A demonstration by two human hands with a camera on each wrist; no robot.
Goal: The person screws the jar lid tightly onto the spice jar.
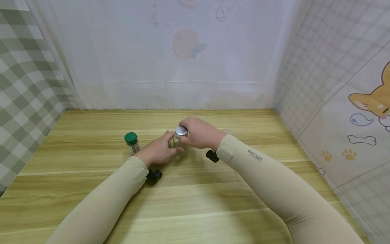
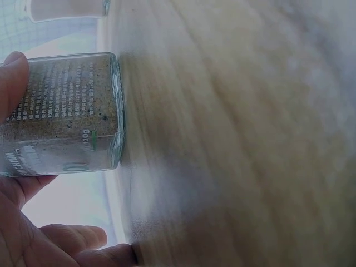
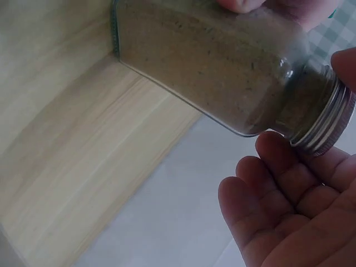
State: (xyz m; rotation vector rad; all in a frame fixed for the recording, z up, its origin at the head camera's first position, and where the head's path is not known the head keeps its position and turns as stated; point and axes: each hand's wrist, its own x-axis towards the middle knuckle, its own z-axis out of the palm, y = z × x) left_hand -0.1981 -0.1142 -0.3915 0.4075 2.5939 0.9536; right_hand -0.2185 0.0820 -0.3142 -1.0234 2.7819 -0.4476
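A square glass spice jar [image 2: 67,111] of brown speckled powder, printed with white text, stands on the wooden table. My left hand [image 1: 158,149] holds its body from the left, with the thumb and fingers on opposite sides. From the right, my right hand [image 1: 201,133] grips the silver screw lid [image 1: 181,130] between thumb and fingers. In the right wrist view the lid [image 3: 328,122] sits on the jar's threaded neck, and the other fingers [image 3: 250,206] curl loosely below it.
Left of my left hand stands a spice jar with a green cap [image 1: 131,138]. A clear glass item [image 1: 226,131] shows partly behind my right wrist. The wooden table [image 1: 182,206] meets a white curtain [image 1: 131,67] at the back and a patterned one [image 1: 323,101] on the right.
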